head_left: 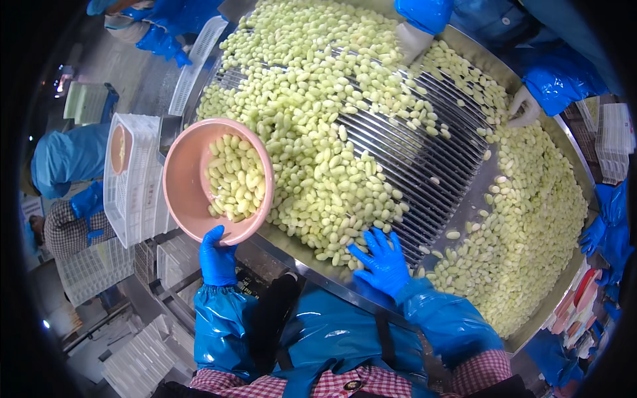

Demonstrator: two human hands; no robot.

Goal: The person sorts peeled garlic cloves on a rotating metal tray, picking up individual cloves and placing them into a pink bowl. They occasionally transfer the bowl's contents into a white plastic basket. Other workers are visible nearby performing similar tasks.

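Where under pink bowl (188, 167), left hand (218, 261) invisible

A pink basin (180, 176) holds pale-green ovals (237, 178); more lie heaped alongside.

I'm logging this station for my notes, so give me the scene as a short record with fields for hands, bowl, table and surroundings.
Left hand: blue-gloved, gripping the near rim of a pink bowl
Right hand: blue-gloved, fingers spread, at the near edge of heaped pale green oval pieces
Bowl contents: similar pieces, gathered toward the right side
Metal table: pieces heaped on both sides of a partly bare barred grate
Others: two white-gloved hands at the far side
Left surroundings: white crates
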